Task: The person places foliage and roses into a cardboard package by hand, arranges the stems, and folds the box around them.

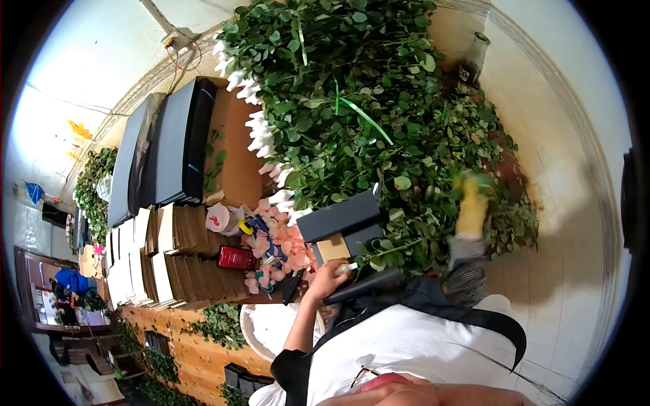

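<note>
My left hand (326, 279), bare, is closed on a leafy stem (387, 256) just behind its white-covered head (347, 268). The stem points right, toward my body's right side. My right hand (472, 211), in a yellow glove with a grey striped cuff, is smeared by motion over the leaves; its fingers cannot be made out. Beside my left hand lie a dark grey card (340, 216), a small tan card (333, 248) and a dark rolled piece (363, 285). A large heap of leafy stems (359, 115) with white-covered heads (259, 134) fills the surface ahead.
At left are stacked folded cardboard pieces (193, 230) and large dark sheets (177, 142). Pink petals (292, 245), a red box-shaped item (235, 257) and a black-handled tool (291, 287) lie nearer. A white bucket (261, 331) stands below the edge; a glass bottle (474, 57) stands far right.
</note>
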Motion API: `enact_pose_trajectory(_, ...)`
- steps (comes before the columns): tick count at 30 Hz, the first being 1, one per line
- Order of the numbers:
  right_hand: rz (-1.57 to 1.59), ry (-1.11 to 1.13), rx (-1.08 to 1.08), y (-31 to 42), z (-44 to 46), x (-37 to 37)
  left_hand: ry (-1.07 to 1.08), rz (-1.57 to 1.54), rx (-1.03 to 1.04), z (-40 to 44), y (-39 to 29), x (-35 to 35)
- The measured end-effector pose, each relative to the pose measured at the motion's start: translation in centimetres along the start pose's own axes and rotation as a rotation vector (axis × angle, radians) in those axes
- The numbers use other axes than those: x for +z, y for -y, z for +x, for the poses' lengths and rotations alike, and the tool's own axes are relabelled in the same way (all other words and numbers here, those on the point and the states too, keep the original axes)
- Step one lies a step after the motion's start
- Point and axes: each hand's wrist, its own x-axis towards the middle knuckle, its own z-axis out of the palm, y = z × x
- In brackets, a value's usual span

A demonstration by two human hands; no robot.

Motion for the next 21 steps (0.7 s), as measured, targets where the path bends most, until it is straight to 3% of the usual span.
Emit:
enact_pose_trajectory(2, 1.328, -0.017, 0.240, 2.4, 6.5, -0.2, -0.010, -0.056, 0.035, 0.4, 0.7, 0.4)
enact_pose_trajectory(4, 1.166, 0.089, 0.012, 1.3, 10.5, 3.2, 0.030, -0.157, 0.060, 0.6, 0.7, 0.1)
enact_pose_trajectory(6, 0.912, 0.655, 0.058, 0.2, 10.3, 10.8, 0.002, -0.141, 0.049, 0.4, 1.5, 0.7)
enact_pose_trajectory(8, 0.461, 0.899, 0.037, 2.1, 6.9, 19.5, -0.077, -0.216, 0.119, 0.4, 1.7, 0.9)
enact_pose_trajectory(10, -0.014, 1.037, -0.214, 6.5, 4.8, 26.6, -0.066, -0.305, 0.056, 0.2, 2.4, 1.3)
enact_pose_trajectory(12, -0.080, 1.021, -0.704, 6.3, 8.5, 35.3, -0.068, -0.275, 0.035, 0.0, 2.3, 1.1)
enact_pose_trajectory(14, -0.509, 0.669, -1.093, 6.3, 12.8, 42.4, -0.026, -0.329, -0.083, 0.0, 1.0, 0.5)
enact_pose_trajectory(16, -1.028, 0.571, -1.185, 2.3, 16.9, 46.9, -0.009, -0.353, -0.120, 0.1, 0.6, 0.4)
enact_pose_trajectory(18, -0.994, 0.221, -1.552, -2.3, 17.6, 48.1, -0.003, -0.326, -0.076, 0.0, 0.4, 0.2)
enact_pose_trajectory(20, -1.007, 0.170, -1.531, -3.9, 17.4, 48.1, -0.017, -0.279, -0.008, 0.2, 0.1, 0.0)
enact_pose_trajectory(21, -1.071, 0.315, -1.420, -4.2, 17.8, 47.7, -0.025, -0.306, 0.008, 0.3, 0.3, 0.2)
